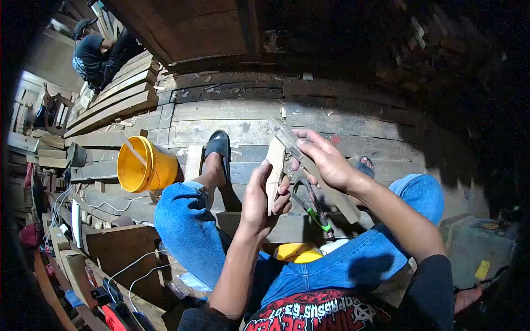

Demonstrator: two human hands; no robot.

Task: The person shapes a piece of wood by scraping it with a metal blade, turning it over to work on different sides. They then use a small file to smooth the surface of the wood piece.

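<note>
My left hand (258, 199) grips a small pale wooden block (274, 165), held upright in front of me. My right hand (324, 159) holds a long wooden strip (337, 197) that slants across the block, fingers curled over its upper end. A tool with dark handles and a green tip (317, 212) hangs below my right hand, touching or close to the strip; which hand bears it I cannot tell. I sit with knees in blue jeans, feet in black sandals on the plank floor.
A yellow bucket (144, 164) with a stick in it stands left of my left knee. Stacked planks (113, 99) lie far left, where another person (96, 52) sits. Cables and power tools (110, 295) lie at lower left. A grey box (479, 245) sits right.
</note>
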